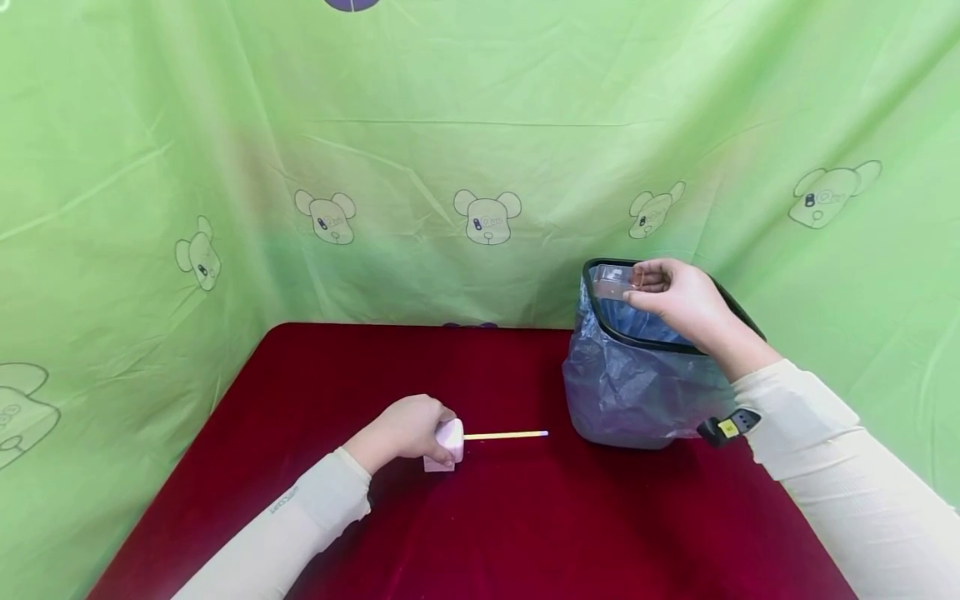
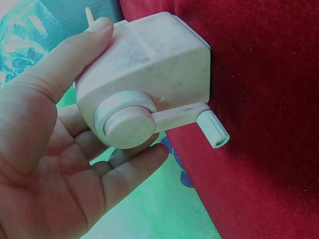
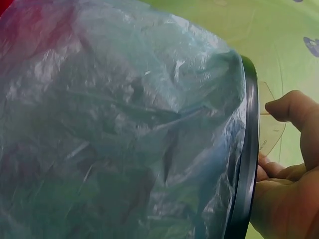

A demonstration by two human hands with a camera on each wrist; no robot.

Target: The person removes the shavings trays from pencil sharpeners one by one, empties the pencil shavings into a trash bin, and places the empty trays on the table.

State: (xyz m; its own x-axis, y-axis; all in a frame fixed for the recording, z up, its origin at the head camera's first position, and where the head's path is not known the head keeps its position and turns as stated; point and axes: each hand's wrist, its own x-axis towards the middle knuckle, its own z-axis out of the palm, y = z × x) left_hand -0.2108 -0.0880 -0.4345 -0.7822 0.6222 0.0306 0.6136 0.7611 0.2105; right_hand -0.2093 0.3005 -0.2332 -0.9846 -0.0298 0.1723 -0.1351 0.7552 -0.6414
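Two white fabric sleeves (image 1: 862, 492), nearest. One pale-pink, boxy plastic crank sharpener (image 1: 452, 437), near centre on one red-covered table (image 1: 525, 525); your left hand (image 1: 408, 425) clamped round it. One slim yellow pencil (image 1: 506, 435), at its right side. One clear plastic tray (image 1: 611, 285), far right, at the mouth of one grey, bag-lined bin (image 1: 630, 396); your right hand (image 1: 686, 296) pinches it. Step, apparently: emptying the tray. Next move calls for tipping it within the rim; contents cannot be told.
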